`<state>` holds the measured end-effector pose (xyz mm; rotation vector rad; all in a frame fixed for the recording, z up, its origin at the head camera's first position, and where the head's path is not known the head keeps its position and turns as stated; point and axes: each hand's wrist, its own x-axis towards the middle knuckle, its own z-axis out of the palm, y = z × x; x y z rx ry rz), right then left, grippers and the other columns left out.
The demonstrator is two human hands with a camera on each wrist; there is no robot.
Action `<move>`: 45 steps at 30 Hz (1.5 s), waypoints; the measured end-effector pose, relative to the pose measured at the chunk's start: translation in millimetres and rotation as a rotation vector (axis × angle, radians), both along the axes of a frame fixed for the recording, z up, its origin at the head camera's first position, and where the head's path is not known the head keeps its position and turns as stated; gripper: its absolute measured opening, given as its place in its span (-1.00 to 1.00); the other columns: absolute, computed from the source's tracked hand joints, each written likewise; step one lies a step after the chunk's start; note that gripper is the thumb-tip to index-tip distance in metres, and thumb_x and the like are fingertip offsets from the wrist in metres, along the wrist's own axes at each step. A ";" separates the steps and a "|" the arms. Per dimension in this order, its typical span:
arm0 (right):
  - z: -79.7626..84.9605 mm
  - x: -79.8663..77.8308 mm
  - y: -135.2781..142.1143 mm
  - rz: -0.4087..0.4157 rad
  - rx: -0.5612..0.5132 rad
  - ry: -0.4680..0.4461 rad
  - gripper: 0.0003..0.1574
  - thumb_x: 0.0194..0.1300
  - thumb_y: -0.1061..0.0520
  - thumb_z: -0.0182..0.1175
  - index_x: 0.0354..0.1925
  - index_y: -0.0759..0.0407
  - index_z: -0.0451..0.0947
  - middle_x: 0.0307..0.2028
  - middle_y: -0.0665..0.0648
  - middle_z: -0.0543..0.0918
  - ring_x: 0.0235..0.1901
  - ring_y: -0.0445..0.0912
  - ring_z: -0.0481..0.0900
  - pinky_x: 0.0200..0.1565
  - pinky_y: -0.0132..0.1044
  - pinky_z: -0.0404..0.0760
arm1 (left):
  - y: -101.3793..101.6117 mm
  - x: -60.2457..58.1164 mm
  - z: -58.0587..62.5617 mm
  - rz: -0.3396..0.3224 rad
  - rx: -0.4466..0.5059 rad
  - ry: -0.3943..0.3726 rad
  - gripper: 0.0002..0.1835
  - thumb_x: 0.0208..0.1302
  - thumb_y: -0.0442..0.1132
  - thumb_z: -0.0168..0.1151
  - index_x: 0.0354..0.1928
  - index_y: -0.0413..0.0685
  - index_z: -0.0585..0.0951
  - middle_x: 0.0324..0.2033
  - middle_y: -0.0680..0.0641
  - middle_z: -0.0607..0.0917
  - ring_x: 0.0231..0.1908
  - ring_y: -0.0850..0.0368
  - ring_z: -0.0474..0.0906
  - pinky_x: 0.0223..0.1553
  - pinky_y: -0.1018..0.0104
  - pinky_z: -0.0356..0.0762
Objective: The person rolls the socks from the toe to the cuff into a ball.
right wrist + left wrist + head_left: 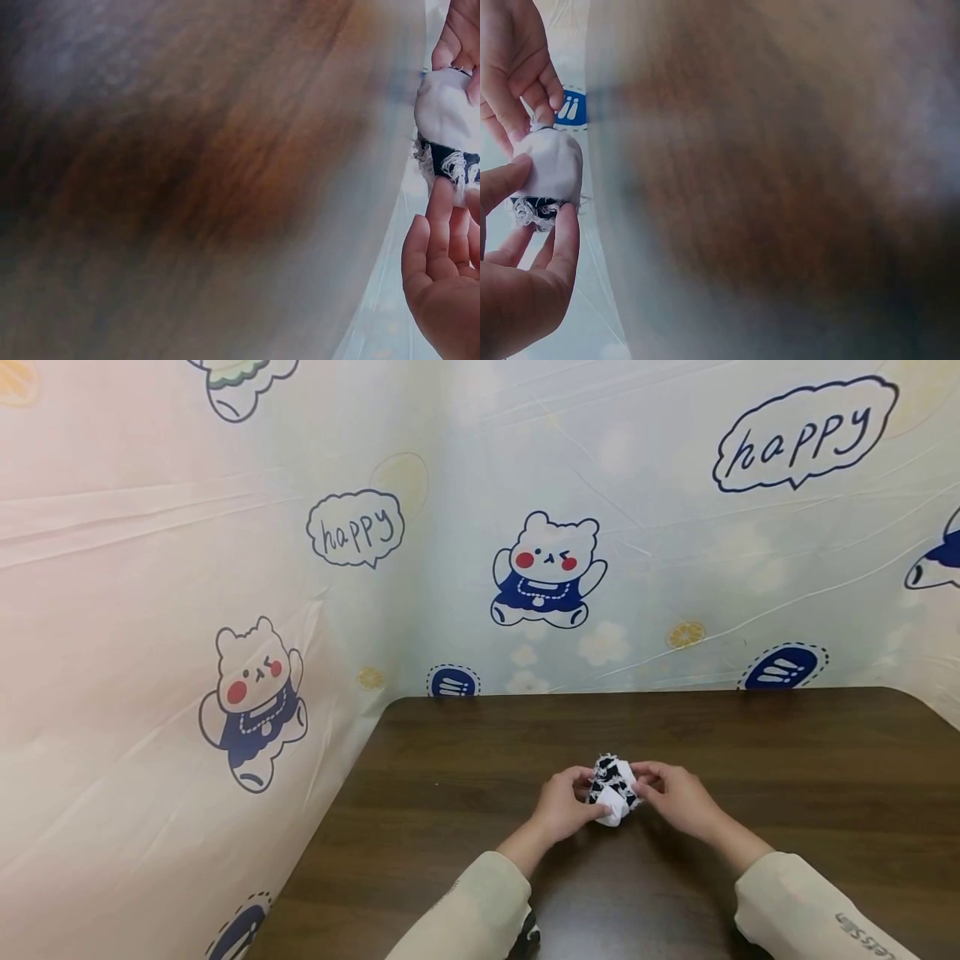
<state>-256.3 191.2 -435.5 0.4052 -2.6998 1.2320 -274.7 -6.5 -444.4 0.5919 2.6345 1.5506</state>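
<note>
A small folded sock (617,789), black and white with shaggy loose threads, is held between both hands just above the table. My left hand (561,807) grips its left side, the thumb lying over the white part at the near end. From the other side my right hand (684,800) pinches its right edge between thumb and fingers. In the left wrist view the sock (551,165) shows a smooth white face and a dark, frayed band. The right wrist view catches the sock (450,112) only in part, cut off at the frame's edge.
A dark brown wooden table (450,752) lies under the hands. Behind it and to the left hangs a pale printed curtain (465,568) with cartoon bears. Something black and white (531,935) peeks out beside the left sleeve, mostly hidden.
</note>
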 end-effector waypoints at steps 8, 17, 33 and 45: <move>-5.9 1.1 1.8 0.004 0.035 -0.013 -0.64 0.23 0.29 0.23 -0.02 0.46 0.53 -0.36 0.12 0.65 -0.37 -0.04 0.58 -0.33 -0.20 0.52 | 2.2 3.0 -3.7 0.009 -0.038 -0.004 -0.52 -0.09 -0.34 0.51 -0.06 -0.29 0.59 -0.23 -0.10 0.70 -0.26 0.18 0.65 -0.25 0.46 0.50; -9.0 3.3 2.6 0.025 0.077 -0.020 -0.67 0.22 0.29 0.22 -0.05 0.44 0.54 -0.39 0.07 0.64 -0.39 -0.10 0.54 -0.34 -0.22 0.48 | 1.9 4.6 -3.9 0.005 -0.103 -0.022 -0.54 -0.08 -0.31 0.51 -0.08 -0.25 0.60 -0.28 -0.06 0.70 -0.30 0.20 0.64 -0.30 0.47 0.49; -9.5 4.4 4.1 0.039 0.095 -0.055 -0.62 0.24 0.22 0.23 -0.02 0.43 0.54 -0.39 0.05 0.64 -0.42 -0.13 0.48 -0.36 -0.21 0.45 | 1.8 5.1 -5.1 -0.013 -0.078 -0.062 -0.59 -0.05 -0.32 0.49 -0.11 -0.28 0.61 -0.28 -0.06 0.69 -0.31 0.21 0.63 -0.32 0.50 0.50; 13.9 -4.9 12.5 0.038 0.040 -0.080 -0.59 0.29 0.19 0.21 0.04 0.42 0.49 -0.35 0.10 0.62 -0.38 -0.04 0.66 -0.40 -0.23 0.56 | -8.3 -8.3 25.5 0.007 -0.065 -0.088 -0.58 0.01 -0.27 0.47 -0.05 -0.18 0.61 -0.17 -0.15 0.67 -0.17 0.06 0.62 -0.23 0.38 0.53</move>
